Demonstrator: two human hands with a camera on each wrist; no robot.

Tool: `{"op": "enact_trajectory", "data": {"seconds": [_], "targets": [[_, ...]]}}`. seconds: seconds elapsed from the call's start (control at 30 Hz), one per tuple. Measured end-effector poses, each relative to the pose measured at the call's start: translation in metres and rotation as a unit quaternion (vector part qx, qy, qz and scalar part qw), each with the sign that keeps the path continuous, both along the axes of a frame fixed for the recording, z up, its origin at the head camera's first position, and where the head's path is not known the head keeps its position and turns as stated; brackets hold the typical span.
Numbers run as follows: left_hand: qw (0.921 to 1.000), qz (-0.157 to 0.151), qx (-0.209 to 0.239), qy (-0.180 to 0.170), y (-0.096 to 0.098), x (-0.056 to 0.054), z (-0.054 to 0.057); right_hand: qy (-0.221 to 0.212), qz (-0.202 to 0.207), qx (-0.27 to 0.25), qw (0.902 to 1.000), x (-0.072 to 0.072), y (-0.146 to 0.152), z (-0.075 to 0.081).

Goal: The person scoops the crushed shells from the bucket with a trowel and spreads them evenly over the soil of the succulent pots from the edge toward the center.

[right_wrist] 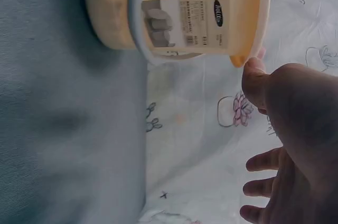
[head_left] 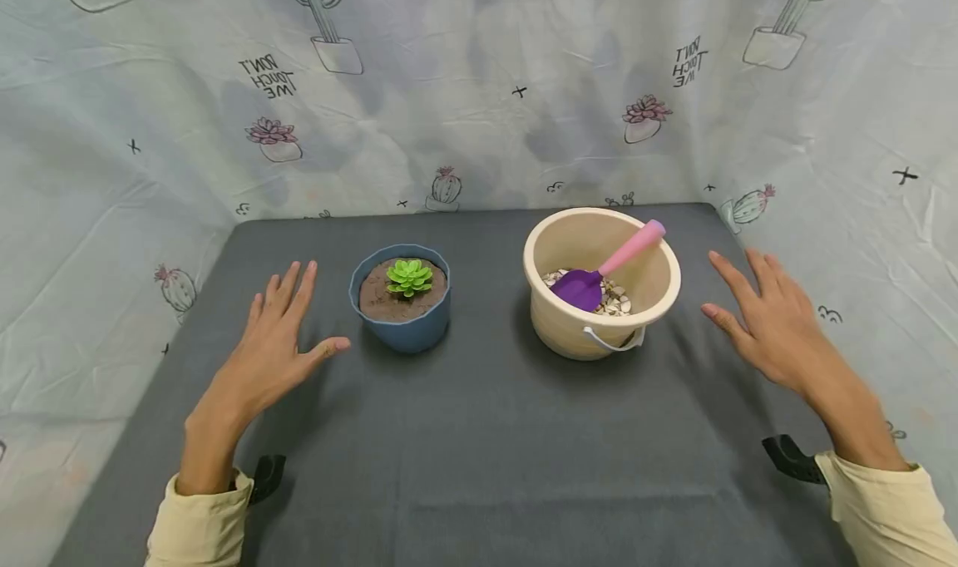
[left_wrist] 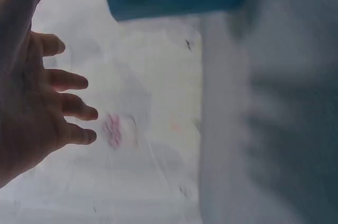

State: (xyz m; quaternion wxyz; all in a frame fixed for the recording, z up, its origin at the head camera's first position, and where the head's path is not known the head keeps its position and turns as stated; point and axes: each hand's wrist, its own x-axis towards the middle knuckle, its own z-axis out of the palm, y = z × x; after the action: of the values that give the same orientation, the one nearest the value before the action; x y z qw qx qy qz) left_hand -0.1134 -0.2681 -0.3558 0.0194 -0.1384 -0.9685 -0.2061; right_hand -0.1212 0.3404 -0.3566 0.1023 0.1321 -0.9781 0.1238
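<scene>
My left hand [head_left: 273,351] hovers over the table with its fingers spread, just left of a blue pot [head_left: 407,336]. Brown soil [head_left: 382,297] fills the pot, and a small green succulent [head_left: 409,277] stands in it. On the other side, my right hand [head_left: 774,330] is held in the air with fingers apart, right of a cream bucket [head_left: 569,334]. Inside the bucket, a scoop with a purple blade [head_left: 578,289] and pink handle [head_left: 632,248] leans on pale stone chips [head_left: 615,301]. Neither hand holds anything. The right wrist view shows a label [right_wrist: 185,22] on the bucket's side.
A dark grey cloth [head_left: 479,442] covers the table. White curtains [head_left: 479,93] printed with cacti rise at the back and both sides. The bucket's white handle [head_left: 614,347] hangs down at its front.
</scene>
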Motion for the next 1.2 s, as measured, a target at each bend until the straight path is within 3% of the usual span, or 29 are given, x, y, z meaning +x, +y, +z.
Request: {"op": "enact_trajectory", "data": {"seconds": [0.13, 0.23, 0.4, 0.5, 0.63, 0.77, 0.87, 1.03, 1.2], "targets": [[0.9976, -0.043, 0.036, 0.041, 0.033, -0.013, 0.013, 0.048, 0.03, -0.003, 0.9984, -0.014, -0.01, 0.013], [0.9912, -0.091, 0.056, 0.077, 0.069, -0.026, 0.022, 0.09, 0.082, 0.004, 0.9926, -0.031, -0.027, 0.031], [0.9816, -0.162, 0.05, 0.088, 0.137, -0.041, 0.034, 0.154, 0.21, 0.047, 0.9645, -0.066, -0.065, 0.056], [0.9798, -0.185, 0.021, 0.073, 0.174, -0.05, 0.036, 0.145, 0.261, 0.088, 0.9502, -0.08, -0.084, 0.061], [0.9806, -0.193, -0.013, 0.034, 0.207, -0.056, 0.031, 0.073, 0.279, 0.167, 0.9428, -0.088, -0.1, 0.058], [0.9778, -0.209, -0.016, -0.003, 0.223, -0.057, 0.022, 0.025, 0.26, 0.239, 0.9352, -0.087, -0.108, 0.054], [0.9764, -0.215, -0.013, -0.012, 0.228, -0.055, 0.017, 0.043, 0.238, 0.274, 0.9307, -0.084, -0.11, 0.056], [0.9787, -0.205, -0.012, -0.004, 0.227, -0.052, 0.013, 0.137, 0.206, 0.32, 0.9145, -0.075, -0.114, 0.066], [0.9799, -0.199, -0.011, -0.005, 0.222, -0.051, 0.011, 0.25, 0.197, 0.352, 0.8806, -0.075, -0.123, 0.063]]}}
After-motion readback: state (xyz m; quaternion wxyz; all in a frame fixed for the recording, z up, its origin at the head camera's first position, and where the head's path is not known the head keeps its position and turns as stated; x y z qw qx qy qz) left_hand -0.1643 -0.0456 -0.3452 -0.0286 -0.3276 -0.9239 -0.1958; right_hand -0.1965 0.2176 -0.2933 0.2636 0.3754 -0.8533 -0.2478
